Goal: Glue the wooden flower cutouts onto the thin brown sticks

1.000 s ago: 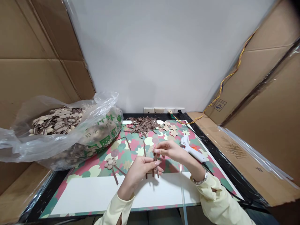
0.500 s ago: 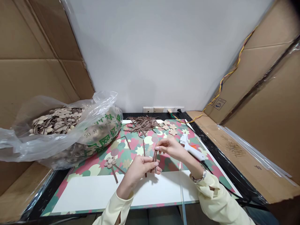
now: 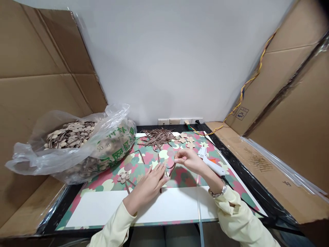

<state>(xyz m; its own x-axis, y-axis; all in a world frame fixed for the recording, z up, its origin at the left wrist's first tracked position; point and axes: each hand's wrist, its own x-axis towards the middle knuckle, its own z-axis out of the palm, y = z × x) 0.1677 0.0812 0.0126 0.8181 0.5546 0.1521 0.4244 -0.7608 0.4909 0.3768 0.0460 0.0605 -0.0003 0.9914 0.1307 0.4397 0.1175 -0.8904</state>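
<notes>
My left hand (image 3: 151,183) lies with its fingers stretched out over the camouflage-patterned board, partly covering a brown striped ribbon strip (image 3: 158,157). My right hand (image 3: 189,160) pinches the end of another brown ribbon strip (image 3: 172,169), which bends in a curve down toward my left fingertips. Whether my left fingers press on that strip is hard to see. A flower-shaped piece (image 3: 123,177) with two ribbon tails rests left of my left hand. Close to my right wrist lies a white glue gun (image 3: 213,165).
A pile of ribbon strips (image 3: 158,137) and several loose flower pieces (image 3: 190,145) lie at the back. At left stands a plastic bag (image 3: 113,144) full of flower pieces. Cardboard walls (image 3: 84,89) flank the board. A yellow cable (image 3: 246,84) runs to the sockets (image 3: 174,121).
My left hand has let go of the strip and spread flat on the board. My right hand keeps its pinch, and the strip, straight before, now curves. The view has shifted slightly.
</notes>
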